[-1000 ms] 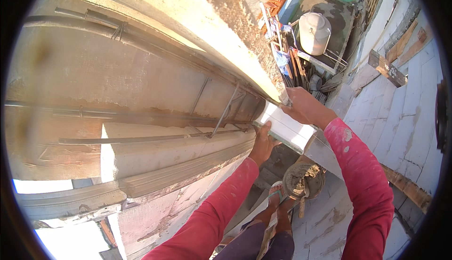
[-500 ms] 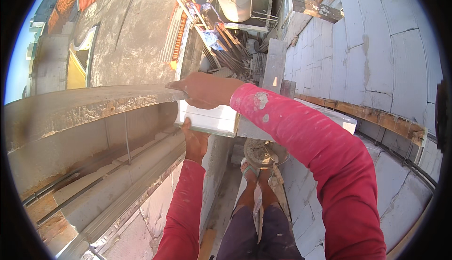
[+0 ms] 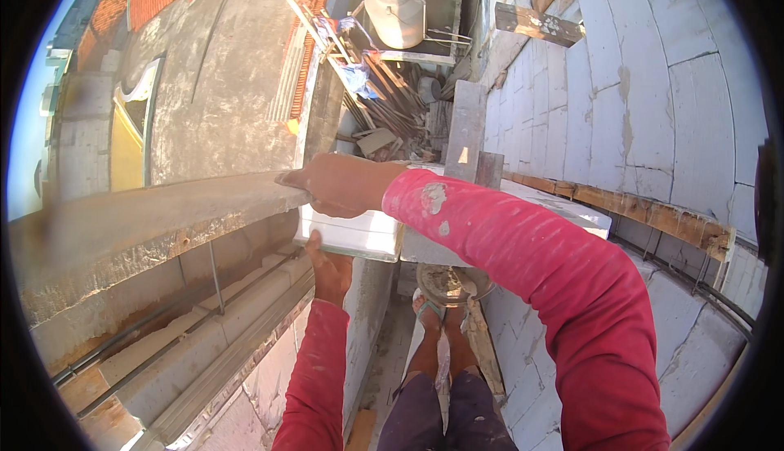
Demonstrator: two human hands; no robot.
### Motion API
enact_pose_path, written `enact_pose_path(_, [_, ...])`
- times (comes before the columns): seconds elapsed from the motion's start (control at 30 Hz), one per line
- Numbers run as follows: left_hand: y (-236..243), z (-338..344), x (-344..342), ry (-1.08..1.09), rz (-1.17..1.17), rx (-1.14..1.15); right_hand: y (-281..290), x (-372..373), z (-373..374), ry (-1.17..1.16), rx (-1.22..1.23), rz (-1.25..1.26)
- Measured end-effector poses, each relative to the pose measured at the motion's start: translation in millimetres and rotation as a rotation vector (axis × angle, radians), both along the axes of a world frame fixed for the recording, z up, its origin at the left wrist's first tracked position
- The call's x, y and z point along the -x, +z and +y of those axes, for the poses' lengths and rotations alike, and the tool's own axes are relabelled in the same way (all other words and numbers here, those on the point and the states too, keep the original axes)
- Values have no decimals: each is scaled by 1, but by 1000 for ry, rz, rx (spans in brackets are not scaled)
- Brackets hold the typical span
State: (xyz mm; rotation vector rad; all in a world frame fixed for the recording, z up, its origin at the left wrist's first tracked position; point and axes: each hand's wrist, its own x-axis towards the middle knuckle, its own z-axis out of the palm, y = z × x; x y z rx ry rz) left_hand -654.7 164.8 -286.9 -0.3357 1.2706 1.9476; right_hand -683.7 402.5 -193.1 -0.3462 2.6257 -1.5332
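Observation:
My left hand (image 3: 331,273) grips the near left end of a white block (image 3: 363,234), its thumb up on the block's face and its other fingers hidden. A thin line runs along that face. Above the block, my right hand (image 3: 339,187) reaches across with its fingers curled and its forefinger pointing left. Its fingertips meet the right end of a long grey beam or ledge (image 3: 163,221). What the right hand holds, if anything, is hidden.
By my feet stands a bucket (image 3: 445,285) of grey mortar. A pale block wall (image 3: 604,108) rises at the right, with a timber (image 3: 645,210) along it. Farther off are a pile of wood scraps (image 3: 384,112) and a pale water tank (image 3: 396,14). Thin metal rods (image 3: 215,275) cross the left side.
The whole view has shifted, so both hands, the block and the beam sit slightly lower and farther left. Both hands keep their places on the same things.

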Motion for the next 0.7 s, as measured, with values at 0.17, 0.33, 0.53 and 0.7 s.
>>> enact_pose_path(0.17, [-3, -5, 2, 19, 8, 19, 0, 0, -1, -8, 43, -52])
enact_pose_path(0.33, [-1, 1, 0, 35, 2, -18, 9, -1, 2, 27, 11, -120])
enact_pose_path(0.53, [13, 4, -1, 42, -18, -4, 14, -1, 2, 58, 25, -113])
enact_pose_path(0.7, [15, 10, 1, 46, -42, 3, 4, 3, 1, 48, -60, -9])
